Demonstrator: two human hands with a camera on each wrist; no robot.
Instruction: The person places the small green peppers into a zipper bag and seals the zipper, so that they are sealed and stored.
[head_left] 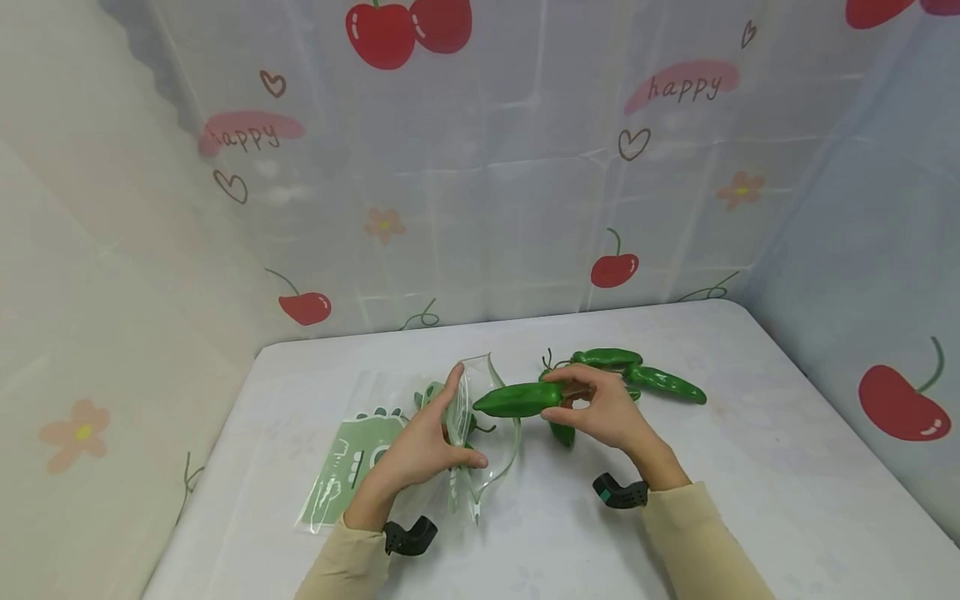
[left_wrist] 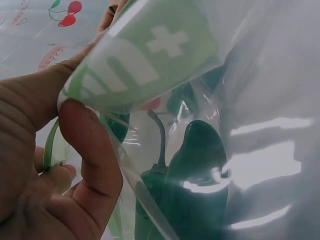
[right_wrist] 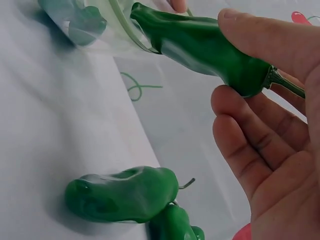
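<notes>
Since the held pepper [head_left: 519, 400] points tip-first at the clear bag [head_left: 498, 462], I'd just slide it straight in tbh. Head view: the right hand [head_left: 600, 408] has it pinched by the stem end, right at the bag's mouth, above the white table [head_left: 750, 467]. The left hand [head_left: 423, 446] grips the bag's edge with thumb and fingers set apart along the mouth. I'd keep that gap wide so the tip doesn't snag. A few loose peppers [head_left: 667, 384] lie to the right, and a flat printed bag [head_left: 341, 475] to the left.

Left wrist view: thumb and fingers are bent round the plastic, green-and-white print folding over them. Two bagged peppers [left_wrist: 195, 185] show through the film, dark and shiny, one with a long stem. I'd steer around those.

Right wrist view: best look at the held one. It's glossy, deep green, long and a bit lumpy, with a blunt tip overlapping the bag's rim; can't tell if it's actually inside. I'd let go late, once the stem end clears the mouth.
</notes>
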